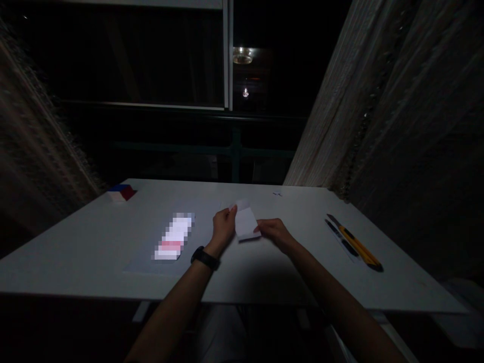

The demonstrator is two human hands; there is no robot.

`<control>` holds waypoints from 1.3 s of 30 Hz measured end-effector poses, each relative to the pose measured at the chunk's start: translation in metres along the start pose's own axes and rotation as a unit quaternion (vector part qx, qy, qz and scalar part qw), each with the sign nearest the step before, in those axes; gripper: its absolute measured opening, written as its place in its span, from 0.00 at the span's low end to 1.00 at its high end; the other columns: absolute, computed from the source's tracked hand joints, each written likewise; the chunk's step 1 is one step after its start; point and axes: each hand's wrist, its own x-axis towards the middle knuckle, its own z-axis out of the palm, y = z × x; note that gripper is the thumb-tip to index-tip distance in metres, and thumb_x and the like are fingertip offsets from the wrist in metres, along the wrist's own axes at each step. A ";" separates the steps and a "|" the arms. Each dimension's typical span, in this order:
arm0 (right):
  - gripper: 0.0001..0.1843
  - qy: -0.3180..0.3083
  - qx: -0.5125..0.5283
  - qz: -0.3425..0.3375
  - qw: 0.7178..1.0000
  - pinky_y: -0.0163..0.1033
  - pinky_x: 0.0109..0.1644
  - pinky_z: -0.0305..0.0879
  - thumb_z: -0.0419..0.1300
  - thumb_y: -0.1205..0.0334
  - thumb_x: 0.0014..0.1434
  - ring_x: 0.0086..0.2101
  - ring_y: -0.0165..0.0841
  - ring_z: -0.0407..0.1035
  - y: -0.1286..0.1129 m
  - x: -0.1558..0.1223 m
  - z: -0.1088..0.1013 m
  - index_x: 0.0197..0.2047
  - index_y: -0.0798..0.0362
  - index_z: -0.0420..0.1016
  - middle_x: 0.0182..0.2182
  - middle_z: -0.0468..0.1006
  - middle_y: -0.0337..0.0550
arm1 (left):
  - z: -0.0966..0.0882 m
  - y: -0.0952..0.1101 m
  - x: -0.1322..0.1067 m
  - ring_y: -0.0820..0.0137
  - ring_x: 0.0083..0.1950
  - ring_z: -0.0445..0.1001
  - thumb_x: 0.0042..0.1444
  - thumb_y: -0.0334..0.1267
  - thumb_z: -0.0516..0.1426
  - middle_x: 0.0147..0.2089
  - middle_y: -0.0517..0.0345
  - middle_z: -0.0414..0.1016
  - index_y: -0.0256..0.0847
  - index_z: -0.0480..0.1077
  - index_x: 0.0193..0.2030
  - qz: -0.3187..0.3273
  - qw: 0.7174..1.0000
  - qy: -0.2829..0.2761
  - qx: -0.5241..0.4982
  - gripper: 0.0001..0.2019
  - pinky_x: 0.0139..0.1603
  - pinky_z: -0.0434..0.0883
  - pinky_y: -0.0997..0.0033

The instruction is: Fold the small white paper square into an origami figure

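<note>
Paper [246, 223], a small white creased piece, is in both hands near the middle of the white surface [83, 252], and it's hard to tell if it's touching down or held just above. Left hand [224, 224] has its fingers pinched on the left edge, thumb on top. Right hand [276, 233] has its fingers gripping the lower right corner. So yeah, both are grasping the same bit of paper. There's a dark watch [205, 257] on the left wrist.

Off to the left, a phone [176, 237] with a lit, pixelated screen lies on a pale sheet [139, 257], and a red, blue and white block [121, 192] sits near the far left corner. Over on the right, a yellow and black cutter [359, 247] lies just beside a dark pen [341, 237]. Pretty dim lighting, with curtains [328, 91] on both sides.
</note>
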 end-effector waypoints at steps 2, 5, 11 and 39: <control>0.23 0.004 -0.026 -0.006 1.000 0.38 0.34 0.61 0.56 0.45 0.48 0.26 0.31 0.67 0.000 -0.001 0.001 0.18 0.58 0.73 0.21 0.74 0.44 | 0.000 0.001 0.000 0.77 0.20 0.55 0.48 0.55 0.49 0.15 0.63 0.57 0.36 0.61 0.15 0.000 1.000 0.000 -0.024 0.23 0.19 0.51 0.77; 0.17 0.037 -0.056 -0.006 0.998 0.37 0.32 0.60 0.63 0.50 0.41 0.24 0.30 0.66 0.002 0.000 0.001 0.18 0.57 0.70 0.19 0.72 0.40 | 0.001 0.006 -0.003 0.78 0.20 0.56 0.47 0.55 0.51 0.15 0.63 0.57 0.35 0.61 0.15 -0.017 0.993 -0.049 -0.106 0.23 0.19 0.52 0.78; 0.25 0.085 -0.004 0.006 0.996 0.34 0.25 0.61 0.68 0.58 0.32 0.23 0.32 0.69 0.004 0.003 0.001 0.33 0.51 0.61 0.22 0.74 0.35 | 0.000 0.020 -0.011 0.77 0.19 0.62 0.43 0.57 0.54 0.17 0.60 0.63 0.34 0.65 0.21 -0.113 0.942 -0.150 -0.276 0.23 0.19 0.61 0.78; 0.20 0.008 0.086 0.104 0.991 0.36 0.29 0.59 0.67 0.68 0.33 0.25 0.32 0.68 -0.013 -0.003 -0.031 0.35 0.57 0.76 0.24 0.77 0.43 | -0.018 0.014 -0.007 0.65 0.29 0.74 0.41 0.31 0.60 0.31 0.44 0.75 0.27 0.70 0.41 -0.166 0.852 -0.355 -0.347 0.18 0.29 0.72 0.68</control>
